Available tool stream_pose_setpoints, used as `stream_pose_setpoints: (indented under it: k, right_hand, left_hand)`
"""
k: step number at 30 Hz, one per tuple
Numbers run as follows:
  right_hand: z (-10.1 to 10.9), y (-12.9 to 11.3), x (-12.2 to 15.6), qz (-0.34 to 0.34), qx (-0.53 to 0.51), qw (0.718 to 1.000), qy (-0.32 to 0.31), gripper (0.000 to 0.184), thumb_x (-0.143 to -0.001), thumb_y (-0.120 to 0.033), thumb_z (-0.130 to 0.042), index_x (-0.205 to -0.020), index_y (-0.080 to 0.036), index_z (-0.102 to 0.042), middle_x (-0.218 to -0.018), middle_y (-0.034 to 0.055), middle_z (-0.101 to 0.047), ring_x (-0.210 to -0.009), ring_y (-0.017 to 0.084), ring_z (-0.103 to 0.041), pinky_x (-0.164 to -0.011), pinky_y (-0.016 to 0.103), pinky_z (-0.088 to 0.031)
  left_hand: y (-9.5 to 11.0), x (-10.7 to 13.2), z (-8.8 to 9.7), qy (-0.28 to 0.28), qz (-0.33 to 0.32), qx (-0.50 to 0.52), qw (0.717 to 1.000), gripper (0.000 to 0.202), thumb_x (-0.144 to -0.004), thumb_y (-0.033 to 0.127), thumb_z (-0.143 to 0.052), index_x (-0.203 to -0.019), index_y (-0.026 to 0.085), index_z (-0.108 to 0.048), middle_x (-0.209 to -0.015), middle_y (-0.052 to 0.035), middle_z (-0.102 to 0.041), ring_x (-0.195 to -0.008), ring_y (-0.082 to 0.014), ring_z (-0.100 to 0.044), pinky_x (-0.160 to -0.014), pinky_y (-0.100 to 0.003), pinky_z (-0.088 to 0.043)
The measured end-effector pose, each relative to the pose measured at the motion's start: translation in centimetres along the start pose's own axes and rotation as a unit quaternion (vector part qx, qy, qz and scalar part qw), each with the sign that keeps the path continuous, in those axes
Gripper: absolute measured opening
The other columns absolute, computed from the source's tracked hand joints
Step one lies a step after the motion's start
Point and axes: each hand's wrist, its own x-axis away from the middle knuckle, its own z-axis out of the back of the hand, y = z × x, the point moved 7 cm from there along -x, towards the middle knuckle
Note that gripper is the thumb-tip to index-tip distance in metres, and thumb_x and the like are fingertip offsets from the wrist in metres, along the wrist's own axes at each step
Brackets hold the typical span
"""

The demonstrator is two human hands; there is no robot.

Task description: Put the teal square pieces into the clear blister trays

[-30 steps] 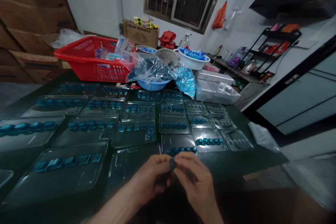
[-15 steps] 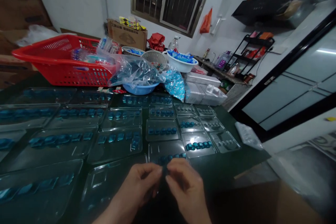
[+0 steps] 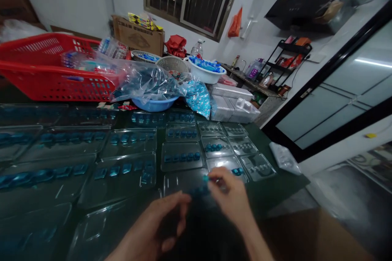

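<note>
My right hand (image 3: 231, 195) pinches a small teal translucent piece (image 3: 206, 178) between thumb and fingertips, above the front clear plastic tray (image 3: 176, 181). Blurred dark blue pieces (image 3: 199, 191) lie along that tray's lower edge, partly behind my hands. To the left, my left hand (image 3: 159, 224) is half curled with its fingers apart, its fingertips close to those pieces; nothing shows in it. Behind my right hand, another clear tray (image 3: 216, 162) holds teal pieces, partly covered by the hand. A tray with a row of blue cubes (image 3: 183, 157) sits just beyond.
Rows of clear trays (image 3: 101, 191) with blue pieces cover the dark green table (image 3: 269, 195). At the back stand a red basket (image 3: 55, 83), a blue basin (image 3: 156, 105) under plastic bags, a white basin (image 3: 205, 74) and stacked clear boxes (image 3: 225, 108). A plastic bag (image 3: 284, 158) lies at the right edge.
My hands, together before, have come apart. The right hand has moved up and away over the trays with the teal piece; the left has loosened. The view has shifted slightly right.
</note>
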Motion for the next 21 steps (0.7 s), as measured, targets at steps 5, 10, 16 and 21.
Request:
stream_pose_setpoints:
  k: [5, 10, 16, 21]
  right_hand:
    - [5.4, 11.5, -7.9, -0.059, 0.115, 0.987, 0.100, 0.020, -0.072, -0.023, -0.052, -0.086, -0.010, -0.056, -0.071, 0.0043, -0.056, -0.063, 0.013, -0.053, -0.059, 0.025, -0.044]
    - [4.9, 17.8, -10.9, -0.074, 0.190, 0.978, 0.051, 0.018, -0.077, -0.028, -0.053, -0.081, -0.010, -0.055, -0.071, 0.0003, -0.054, -0.063, 0.009, -0.051, -0.062, 0.026, -0.044]
    - [3.1, 19.5, -10.7, -0.079, 0.249, 0.965, -0.010, 0.023, -0.081, -0.032, -0.048, -0.081, -0.010, -0.055, -0.072, 0.0008, -0.054, -0.064, 0.009, -0.052, -0.063, 0.026, -0.044]
    - [2.8, 19.0, -11.1, -0.066, 0.296, 0.952, -0.038, 0.023, -0.082, -0.032, -0.047, -0.082, -0.010, -0.055, -0.077, 0.0020, -0.055, -0.069, 0.010, -0.053, -0.067, 0.028, -0.044]
  left_hand:
    - [0.2, 0.1, 1.5, 0.057, 0.021, 0.121, 0.991, 0.028, -0.069, 0.012, -0.052, -0.097, 0.007, -0.057, -0.091, -0.0127, -0.053, -0.080, -0.0254, -0.054, -0.056, -0.028, -0.042]
    - [0.3, 0.5, 2.0, 0.054, 0.019, 0.145, 0.988, 0.037, -0.066, 0.004, -0.053, -0.103, 0.007, -0.054, -0.100, -0.0159, -0.053, -0.097, -0.0339, -0.049, -0.074, -0.035, -0.043]
    - [0.4, 0.3, 2.5, 0.114, 0.023, 0.089, 0.989, 0.035, -0.064, 0.016, -0.067, -0.097, 0.009, -0.055, -0.095, -0.0135, -0.055, -0.086, -0.0283, -0.055, -0.062, -0.027, -0.046]
    - [1.0, 0.1, 1.9, 0.087, 0.007, 0.083, 0.993, 0.022, -0.065, 0.019, -0.066, -0.083, 0.010, -0.057, -0.081, -0.0085, -0.057, -0.065, -0.0182, -0.057, -0.046, -0.022, -0.041]
